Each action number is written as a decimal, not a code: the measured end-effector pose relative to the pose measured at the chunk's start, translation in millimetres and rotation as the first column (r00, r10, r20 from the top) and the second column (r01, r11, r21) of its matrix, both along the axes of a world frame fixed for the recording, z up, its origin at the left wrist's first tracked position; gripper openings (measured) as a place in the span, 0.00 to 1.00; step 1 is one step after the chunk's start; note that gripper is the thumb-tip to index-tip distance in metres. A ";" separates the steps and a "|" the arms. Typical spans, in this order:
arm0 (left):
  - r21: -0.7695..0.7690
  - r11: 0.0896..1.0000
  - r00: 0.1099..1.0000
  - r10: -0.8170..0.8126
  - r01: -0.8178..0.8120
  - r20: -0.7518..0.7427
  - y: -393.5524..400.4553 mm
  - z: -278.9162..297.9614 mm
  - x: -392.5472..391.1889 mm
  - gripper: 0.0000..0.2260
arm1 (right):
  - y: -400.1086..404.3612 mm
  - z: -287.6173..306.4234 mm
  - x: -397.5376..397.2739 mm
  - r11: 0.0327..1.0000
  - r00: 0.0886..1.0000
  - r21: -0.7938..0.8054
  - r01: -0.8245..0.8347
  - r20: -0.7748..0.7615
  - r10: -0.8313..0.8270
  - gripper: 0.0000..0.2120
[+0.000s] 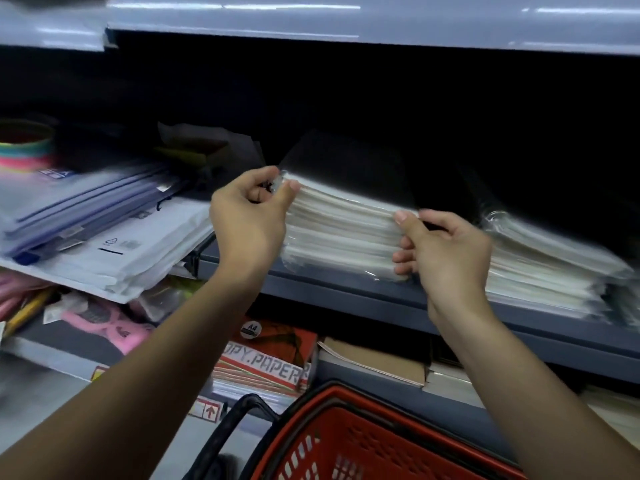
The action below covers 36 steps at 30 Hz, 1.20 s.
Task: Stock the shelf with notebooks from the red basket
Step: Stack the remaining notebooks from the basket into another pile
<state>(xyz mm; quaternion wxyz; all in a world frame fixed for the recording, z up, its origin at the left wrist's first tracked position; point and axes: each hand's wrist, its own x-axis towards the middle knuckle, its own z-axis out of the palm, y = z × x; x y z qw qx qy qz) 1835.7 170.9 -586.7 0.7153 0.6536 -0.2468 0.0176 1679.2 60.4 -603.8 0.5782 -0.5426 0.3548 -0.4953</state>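
Two bare forearms enter the head view, one from about seven o'clock and one from about five o'clock, each narrowing to a slim wrist. No sleeve edge shows on either arm within the picture. The person's bare left hand (pixel 247 220) and bare right hand (pixel 446 252) show short, plainly trimmed fingernails; the right thumbnail at about twelve o'clock of that hand looks pale and unpainted.
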 end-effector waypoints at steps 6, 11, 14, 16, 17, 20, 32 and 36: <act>0.120 0.991 0.993 -0.064 0.052 0.099 32.1 -11.2 -32.8 0.22 | 24.4 8.2 -38.1 0.992 0.980 -0.094 -0.088 -0.184 0.070 0.20; 0.191 0.969 0.987 -0.151 0.159 -0.054 66.3 -29.1 -71.5 0.14 | 53.2 -6.4 -92.5 0.968 0.909 -0.010 -0.251 -0.348 0.232 0.17; 0.197 0.955 0.960 -0.180 0.223 -0.216 79.1 -58.2 -94.1 0.09 | 73.0 -31.5 -123.0 0.954 0.856 0.091 -0.284 -0.424 0.295 0.13; 0.261 0.918 0.916 -0.199 0.298 -0.347 88.7 -93.5 -110.8 0.07 | 88.8 -58.9 -141.6 0.940 0.827 0.203 -0.275 -0.449 0.339 0.10; 0.304 0.891 0.892 -0.201 0.338 -0.405 95.6 -112.1 -120.8 0.06 | 96.2 -74.2 -150.6 0.926 0.795 0.255 -0.278 -0.480 0.371 0.09; 0.505 0.733 0.834 -0.154 0.456 -0.531 125.6 -174.1 -153.4 0.05 | 118.7 -125.2 -174.7 0.833 0.670 0.493 -0.252 -0.532 0.517 0.08; 0.850 -0.482 0.703 -0.528 0.214 -0.477 132.8 -273.6 -171.3 0.16 | 161.4 -269.2 -193.3 0.572 0.249 0.814 -0.106 -0.535 0.807 0.25; 0.804 -0.560 0.692 -0.501 0.200 -0.521 128.8 -279.6 -181.5 0.16 | 165.1 -284.4 -198.4 0.512 0.221 0.855 -0.083 -0.485 0.846 0.13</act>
